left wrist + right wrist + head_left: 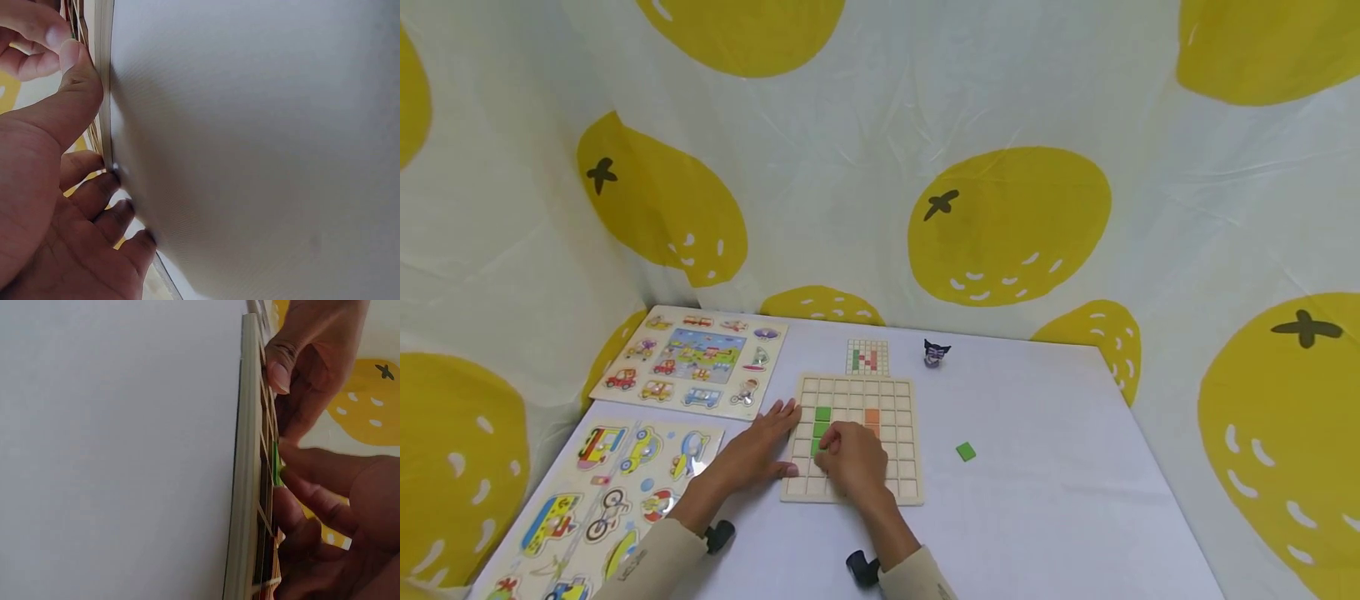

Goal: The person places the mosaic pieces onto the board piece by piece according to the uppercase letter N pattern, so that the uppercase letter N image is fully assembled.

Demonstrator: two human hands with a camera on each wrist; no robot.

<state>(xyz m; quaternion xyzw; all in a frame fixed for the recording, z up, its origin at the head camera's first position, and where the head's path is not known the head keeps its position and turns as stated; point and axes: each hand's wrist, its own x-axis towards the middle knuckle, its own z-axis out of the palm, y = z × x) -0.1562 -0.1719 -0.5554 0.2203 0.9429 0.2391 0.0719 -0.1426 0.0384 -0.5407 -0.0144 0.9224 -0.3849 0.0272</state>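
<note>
A wooden grid board (904,492) lies flat on the table. Several green tiles (823,414) form a column at its left, and orange tiles (872,416) sit in a column farther right, partly hidden by my right hand (853,458). That hand is over the board with thumb and forefinger pinched at a green tile (280,475), low in the green column. My left hand (756,450) rests along the board's left edge, fingers extended and thumb touching the rim. In the left wrist view, the left thumb (78,87) lies against the board's side.
Behind the board lies a small pattern card (867,357) with a coloured grid. A loose green tile (966,451) is on the table to the right. A small dark figurine (935,353) stands at the back. Two picture puzzles (760,333) (647,458) occupy the left side.
</note>
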